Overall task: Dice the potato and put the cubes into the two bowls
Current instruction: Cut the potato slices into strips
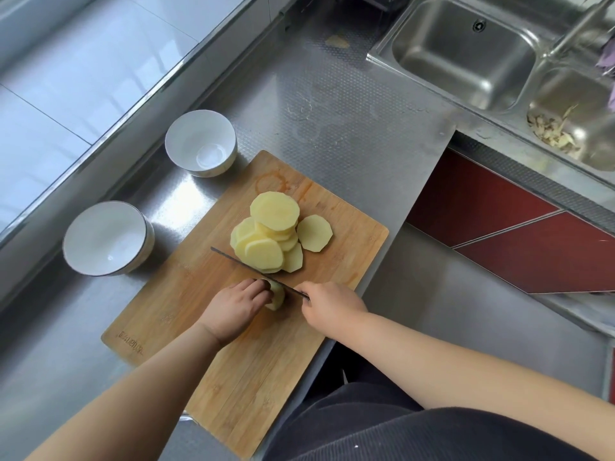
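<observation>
On the wooden cutting board (253,361) lies a pile of several peeled potato slices (266,241), with one slice (314,232) apart at its right. My left hand (234,311) holds the small remaining potato piece (277,296) down with curled fingers. My right hand (327,306) grips the handle of a knife (239,262). Its blade lies edge-down across the board between the piece and the pile. Two empty white bowls stand left of the board, one nearer (108,237) and one farther (201,143).
The board lies on a steel counter (332,111) that ends just right of it. A double sink (466,51) is at the far right, with peelings (552,134) in its nearer basin. Red cabinet fronts (515,234) show below it.
</observation>
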### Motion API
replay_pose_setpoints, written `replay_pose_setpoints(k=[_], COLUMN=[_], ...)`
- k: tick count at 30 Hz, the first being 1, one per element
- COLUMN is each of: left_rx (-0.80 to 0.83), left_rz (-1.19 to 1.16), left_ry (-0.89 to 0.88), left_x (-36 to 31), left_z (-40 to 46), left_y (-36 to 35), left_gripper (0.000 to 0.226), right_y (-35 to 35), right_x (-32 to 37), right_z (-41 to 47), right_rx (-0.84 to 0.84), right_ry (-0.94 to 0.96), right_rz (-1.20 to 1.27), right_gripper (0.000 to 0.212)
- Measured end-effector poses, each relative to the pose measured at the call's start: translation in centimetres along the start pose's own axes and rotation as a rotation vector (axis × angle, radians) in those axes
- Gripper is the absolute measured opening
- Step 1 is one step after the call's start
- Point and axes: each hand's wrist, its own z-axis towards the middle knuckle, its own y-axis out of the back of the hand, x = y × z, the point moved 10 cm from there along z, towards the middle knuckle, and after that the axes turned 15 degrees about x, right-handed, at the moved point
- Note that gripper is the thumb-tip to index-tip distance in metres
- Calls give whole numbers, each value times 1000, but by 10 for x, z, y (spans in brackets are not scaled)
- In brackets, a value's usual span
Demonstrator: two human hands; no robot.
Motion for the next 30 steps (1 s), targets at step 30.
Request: replay_pose_setpoints(k=[30], left_rx=[-5], left_rz=[-158], left_ry=[78], left_x=[12], left_z=[-4], left_y=[-16], left_gripper=[47], right_y=[4], right_x=[12], right_z=[-22], right_rx=[30], right_ry=[-16], right_rz=[-57], right_gripper=[37])
